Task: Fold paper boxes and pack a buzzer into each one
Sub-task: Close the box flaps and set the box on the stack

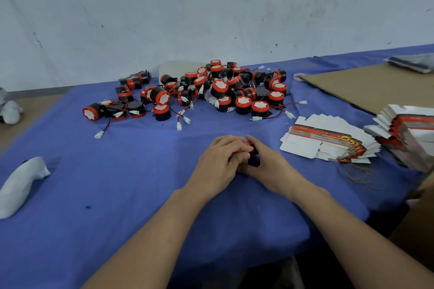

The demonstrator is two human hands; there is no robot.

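My left hand (217, 163) and my right hand (267, 166) are together at the middle of the blue cloth, both curled round one red and black buzzer (252, 155). Most of that buzzer is hidden by my fingers. A large pile of red and black buzzers (220, 91) with red and black wires and white plugs lies farther back. To the right of my hands, a fanned stack of flat white and red paper boxes (328, 143) lies on the cloth.
A second, thicker stack of flat boxes (408, 131) sits at the right edge. Brown cardboard sheet (366, 87) lies at the back right. A white cloth bundle (21, 185) rests at the left. The grey wall stands behind the table.
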